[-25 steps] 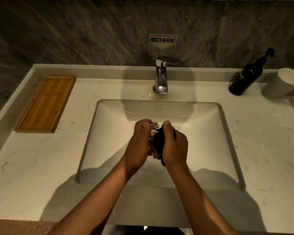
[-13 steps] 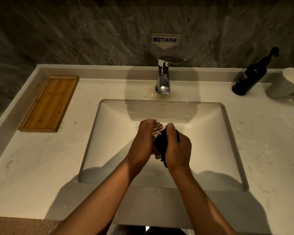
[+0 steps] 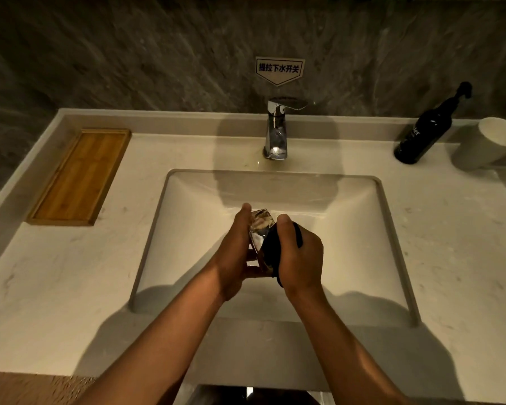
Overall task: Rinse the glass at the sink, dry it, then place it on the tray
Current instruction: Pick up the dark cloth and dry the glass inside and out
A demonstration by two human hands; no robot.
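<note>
Over the middle of the white sink basin (image 3: 348, 229) I hold a clear faceted glass (image 3: 261, 226) between both hands. My left hand (image 3: 234, 255) grips its left side. My right hand (image 3: 300, 258) presses a dark cloth (image 3: 272, 252) against the glass's right side; most of the cloth is hidden in my palm. The wooden tray (image 3: 79, 176) lies on the counter at the far left, with nothing on it. No water runs from the chrome tap (image 3: 276, 127) behind the basin.
A dark pump bottle (image 3: 424, 133) and a white mug (image 3: 491, 144) stand at the counter's back right. A stone wall with a small sign (image 3: 279, 68) rises behind the tap. The pale counter (image 3: 56, 273) stretches on both sides of the basin.
Both hands stay together over the basin; the glass has turned slightly between them and my right thumb has shifted on the cloth. The view has drifted a little.
</note>
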